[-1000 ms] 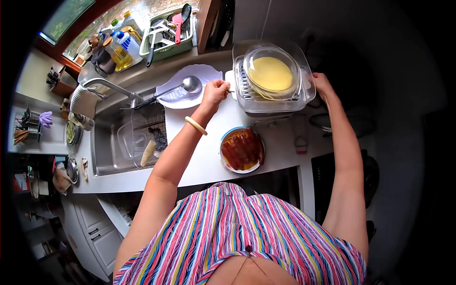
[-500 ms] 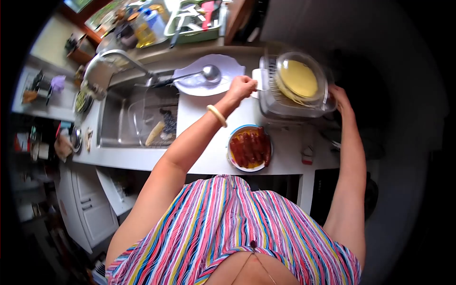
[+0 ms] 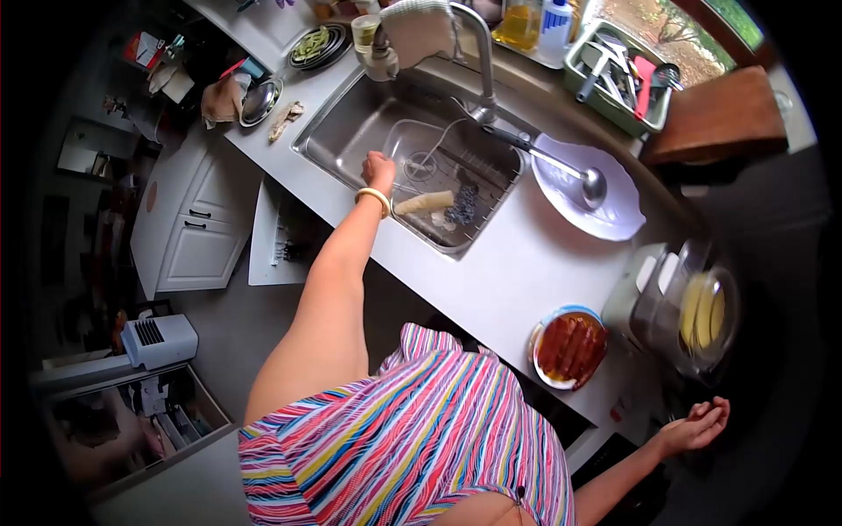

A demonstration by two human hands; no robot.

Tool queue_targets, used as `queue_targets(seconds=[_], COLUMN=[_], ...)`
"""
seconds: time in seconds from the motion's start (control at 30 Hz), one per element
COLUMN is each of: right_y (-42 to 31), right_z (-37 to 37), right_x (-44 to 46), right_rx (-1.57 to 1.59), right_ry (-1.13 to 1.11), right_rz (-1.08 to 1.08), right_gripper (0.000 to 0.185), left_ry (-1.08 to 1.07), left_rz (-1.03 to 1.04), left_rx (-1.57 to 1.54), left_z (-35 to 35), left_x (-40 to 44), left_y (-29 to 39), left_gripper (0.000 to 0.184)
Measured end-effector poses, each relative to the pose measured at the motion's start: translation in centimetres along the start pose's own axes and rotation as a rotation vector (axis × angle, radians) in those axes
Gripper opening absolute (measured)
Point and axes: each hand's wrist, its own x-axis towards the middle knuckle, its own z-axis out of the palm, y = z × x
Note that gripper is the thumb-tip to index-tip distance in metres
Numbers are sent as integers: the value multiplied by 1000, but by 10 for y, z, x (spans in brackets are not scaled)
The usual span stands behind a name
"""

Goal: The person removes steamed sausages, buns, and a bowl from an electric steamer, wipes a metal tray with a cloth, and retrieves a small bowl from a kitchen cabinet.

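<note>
My left hand (image 3: 379, 168) is over the steel sink (image 3: 346, 123), with its fingers curled closed beside the edge of a clear plastic container (image 3: 405, 133). Whatever it grips, if anything, is hidden. In the sink also lie a pale, long piece of food (image 3: 424, 202) and a dark, crumpled clump (image 3: 462, 203). Out to the right, my right hand (image 3: 697, 427) is palm up, fingers loosely bent and apart, holding nothing. Nearest to it are a clear-walled steamer (image 3: 658, 307) with yellow pieces (image 3: 702, 309) inside and a bowl of reddish-brown meat strips (image 3: 570, 346).
A ladle (image 3: 594, 186) rests on a white scalloped plate (image 3: 548, 197) right of the sink. The tap (image 3: 485, 70) arches over the sink's back edge. A utensil basket (image 3: 624, 110) and a wooden block (image 3: 719, 118) stand behind. A cabinet door (image 3: 265, 237) hangs open below.
My view has turned left. My left hand has let go of the steamer's white handle and moved over the sink. My right hand has come away from the steamer's far side.
</note>
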Motion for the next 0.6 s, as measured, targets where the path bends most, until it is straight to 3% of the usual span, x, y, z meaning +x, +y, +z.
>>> queue_targets(seconds=[0.07, 0.17, 0.2, 0.43, 0.6], right_y=[7, 14, 16, 26, 20], right_z=[21, 54, 65, 142, 228], right_x=[-27, -54, -61, -110, -162], right_rx=[-13, -59, -118, -177, -58], right_ry=[-113, -314, -350, -548, -802], right_rz=[80, 130, 139, 176, 289], right_gripper=[16, 16, 15, 15, 13], left_ry=[-287, -291, -312, -344, -298], left_rz=[-149, -285, -273, 211, 392], left_rx=[207, 229, 274, 462, 404], left_z=[6, 43, 56, 51, -28], left_x=[49, 80, 86, 113, 143], left_y=[-22, -45, -51, -56, -17], left_gripper=[44, 47, 38, 22, 18])
